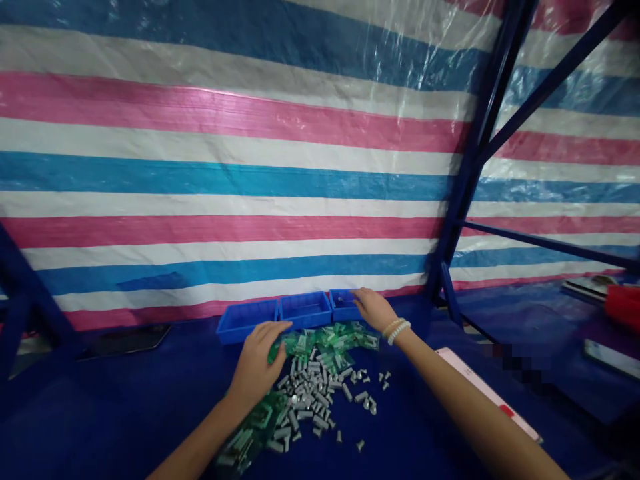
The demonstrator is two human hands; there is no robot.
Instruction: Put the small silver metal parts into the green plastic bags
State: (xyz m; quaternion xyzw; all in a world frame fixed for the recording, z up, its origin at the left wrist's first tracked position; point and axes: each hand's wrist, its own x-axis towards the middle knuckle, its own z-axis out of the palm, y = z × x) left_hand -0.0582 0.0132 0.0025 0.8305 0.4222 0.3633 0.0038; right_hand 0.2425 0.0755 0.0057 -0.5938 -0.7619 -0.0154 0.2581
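My left hand [257,363] is over the left side of a pile of small metal parts [313,393], fingers apart, beside green plastic packets [257,417]. My right hand [375,309], with beaded bracelets on the wrist, reaches to the right blue bin [343,308]; its fingertips are at the bin's edge, and whether they hold anything is too small to tell. More green packets [345,337] lie between the hands, in front of the bins. The middle blue bin [306,317] and the left blue bin [247,327] stand in a row beside it.
A pink and white flat object [487,393] lies right of my right forearm. A dark phone-like slab [130,340] lies at the left. Blue metal posts [463,180] rise before a striped sheet [225,173]. A red item [623,307] is far right.
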